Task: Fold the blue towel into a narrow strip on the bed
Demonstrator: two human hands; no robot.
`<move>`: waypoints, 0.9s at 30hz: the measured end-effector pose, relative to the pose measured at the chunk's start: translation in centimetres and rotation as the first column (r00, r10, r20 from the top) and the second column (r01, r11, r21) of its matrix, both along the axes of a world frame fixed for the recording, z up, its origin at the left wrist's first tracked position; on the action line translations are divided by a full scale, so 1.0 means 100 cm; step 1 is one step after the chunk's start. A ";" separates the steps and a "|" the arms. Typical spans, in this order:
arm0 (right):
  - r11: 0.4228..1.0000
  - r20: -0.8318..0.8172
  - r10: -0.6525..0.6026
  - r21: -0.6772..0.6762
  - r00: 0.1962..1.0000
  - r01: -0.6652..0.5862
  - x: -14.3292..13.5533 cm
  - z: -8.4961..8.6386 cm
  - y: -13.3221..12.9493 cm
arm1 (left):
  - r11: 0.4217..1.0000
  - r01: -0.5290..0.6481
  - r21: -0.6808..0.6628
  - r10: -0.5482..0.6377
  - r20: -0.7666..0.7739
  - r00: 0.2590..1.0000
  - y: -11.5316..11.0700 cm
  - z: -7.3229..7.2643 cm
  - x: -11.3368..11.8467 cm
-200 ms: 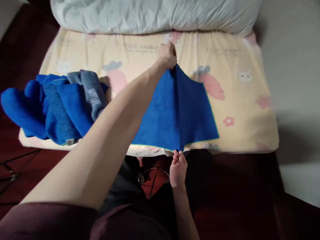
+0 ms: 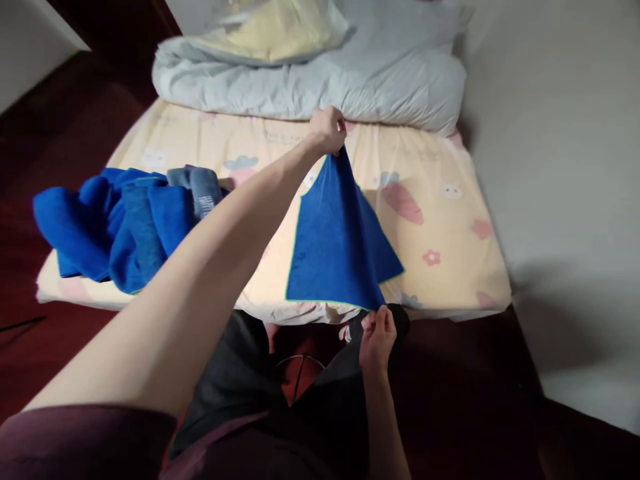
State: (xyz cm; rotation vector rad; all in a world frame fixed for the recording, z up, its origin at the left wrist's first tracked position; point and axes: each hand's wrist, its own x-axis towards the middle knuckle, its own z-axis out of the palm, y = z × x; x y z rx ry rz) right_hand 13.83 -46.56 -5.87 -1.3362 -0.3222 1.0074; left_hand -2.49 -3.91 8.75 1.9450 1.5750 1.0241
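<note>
A blue cloth with a thin green edge hangs raised between my two hands, its sides drooping onto the bed. My left hand, at the end of the long outstretched arm, is closed on its far edge. Close to the bed's front edge, my right hand pinches the near edge. To the left lies a heap of crumpled blue cloths, with a grey-blue cloth bearing white letters on its right side, partly hidden by my left forearm.
The bed has a pale yellow sheet with carrots and flowers. Across its far side lies a rolled light grey quilt, with a yellow cloth on top. A wall rises at the right. My legs are below the bed's front edge.
The view has shifted, showing more of the quilt. The cloth is bunched into a steeper ridge between my hands, its left and right sides drawn inward. Both hands keep their hold.
</note>
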 end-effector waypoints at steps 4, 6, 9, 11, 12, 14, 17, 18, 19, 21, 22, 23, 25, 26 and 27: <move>0.998 0.372 -0.052 0.063 0.927 0.031 0.045 0.037 0.013 | 0.997 0.023 -0.076 -0.018 0.066 0.998 -0.048 0.076 -0.026; 0.990 0.483 -0.108 0.129 0.869 0.051 0.068 0.061 0.026 | 0.996 0.081 -0.045 -0.071 0.193 0.979 -0.072 0.109 -0.046; 0.952 0.505 -0.239 0.288 0.829 0.100 0.096 0.107 0.052 | 0.986 0.163 0.025 -0.161 0.379 0.911 -0.109 0.146 -0.080; 0.909 0.472 -0.317 0.398 0.822 0.122 0.110 0.140 0.070 | 0.982 0.174 0.067 -0.186 0.419 0.889 -0.134 0.162 -0.101; 0.885 0.458 -0.347 0.448 0.818 0.124 0.116 0.156 0.078 | 0.982 0.164 0.089 -0.186 0.422 0.887 -0.146 0.169 -0.111; 0.841 0.442 -0.389 0.528 0.809 0.116 0.126 0.186 0.091 | 0.982 0.131 0.136 -0.175 0.393 0.903 -0.167 0.178 -0.129; 0.804 0.475 -0.403 0.592 0.783 0.054 0.136 0.224 0.104 | 0.977 0.046 0.207 -0.103 0.276 0.956 -0.193 0.186 -0.151; 0.801 0.505 -0.396 0.598 0.767 0.020 0.138 0.235 0.106 | 0.973 0.012 0.229 -0.067 0.231 0.971 -0.200 0.188 -0.158; 0.802 0.540 -0.384 0.597 0.749 -0.018 0.140 0.245 0.107 | 0.968 -0.019 0.249 -0.031 0.195 0.980 -0.206 0.189 -0.165; 0.810 0.608 -0.341 0.577 0.716 -0.104 0.140 0.264 0.106 | 0.957 -0.060 0.284 0.017 0.152 0.988 -0.216 0.191 -0.178; 0.814 0.634 -0.312 0.563 0.708 -0.146 0.140 0.272 0.104 | 0.953 -0.066 0.295 0.024 0.141 0.990 -0.220 0.192 -0.185; 0.816 0.652 -0.280 0.549 0.705 -0.184 0.139 0.280 0.102 | 0.951 -0.066 0.302 0.026 0.135 0.991 -0.223 0.192 -0.191; 0.819 0.669 -0.226 0.524 0.708 -0.234 0.137 0.292 0.098 | 0.952 -0.065 0.298 0.028 0.128 0.991 -0.230 0.191 -0.202; 0.823 0.673 -0.204 0.511 0.711 -0.248 0.135 0.297 0.096 | 0.955 -0.072 0.288 0.037 0.127 0.991 -0.233 0.191 -0.208; 0.829 0.674 -0.187 0.498 0.715 -0.254 0.134 0.300 0.094 | 0.957 -0.088 0.277 0.054 0.127 0.990 -0.236 0.190 -0.212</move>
